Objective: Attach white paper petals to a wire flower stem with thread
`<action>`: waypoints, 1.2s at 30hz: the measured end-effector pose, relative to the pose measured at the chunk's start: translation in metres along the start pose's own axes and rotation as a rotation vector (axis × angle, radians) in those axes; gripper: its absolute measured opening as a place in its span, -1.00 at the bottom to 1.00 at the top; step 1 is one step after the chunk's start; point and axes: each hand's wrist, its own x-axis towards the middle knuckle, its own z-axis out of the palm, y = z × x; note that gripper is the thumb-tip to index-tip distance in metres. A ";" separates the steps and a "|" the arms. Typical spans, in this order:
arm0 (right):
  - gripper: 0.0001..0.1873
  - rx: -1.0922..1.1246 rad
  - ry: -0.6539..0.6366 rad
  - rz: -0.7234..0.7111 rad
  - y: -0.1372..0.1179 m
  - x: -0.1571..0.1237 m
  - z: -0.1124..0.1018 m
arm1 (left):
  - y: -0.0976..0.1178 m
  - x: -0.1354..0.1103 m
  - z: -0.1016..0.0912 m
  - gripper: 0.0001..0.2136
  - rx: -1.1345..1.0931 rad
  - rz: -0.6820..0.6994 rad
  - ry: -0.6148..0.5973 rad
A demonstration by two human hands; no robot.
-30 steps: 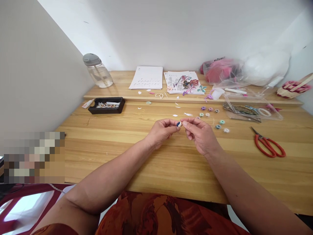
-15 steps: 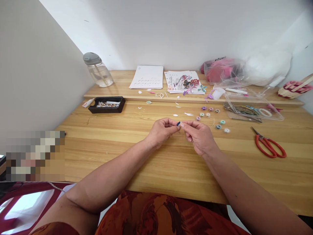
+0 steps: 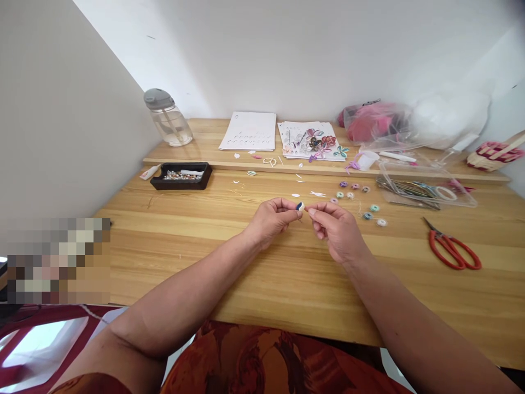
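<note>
Over the middle of the table, my left hand (image 3: 270, 221) is closed in a pinch on a small blue-and-white piece (image 3: 301, 207). Its white part faces right, and its exact kind is too small to make out. Just to the right, my right hand (image 3: 338, 227) has thumb and forefinger pressed together, a small gap away from the piece. Whatever those fingertips hold, perhaps something very thin, does not show. Beyond the hands lie a white leaf-shaped cutout (image 3: 296, 195) and several thread bobbins (image 3: 374, 208).
Red-handled scissors (image 3: 453, 249) lie at right. Behind them stands a clear plastic box (image 3: 463, 200) of tools. A black tray (image 3: 180, 183) of beads is at left, near a water bottle (image 3: 170, 123). The raised shelf holds white paper (image 3: 250, 131) and flower ornaments (image 3: 324, 143).
My right fingertips have drawn slightly to the right, off the piece, so more of its white part shows. My left hand keeps its pinch in nearly the same place.
</note>
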 end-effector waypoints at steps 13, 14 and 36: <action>-0.70 -0.027 0.028 -0.029 0.003 0.002 -0.001 | 0.002 -0.005 0.004 -0.73 0.074 0.052 -0.059; -0.70 -0.035 0.034 -0.027 0.003 0.002 0.000 | 0.002 -0.005 0.004 -0.72 0.065 0.066 -0.057; -0.70 0.004 0.010 0.006 -0.001 0.001 -0.002 | 0.002 -0.003 0.001 -0.63 0.109 0.063 -0.048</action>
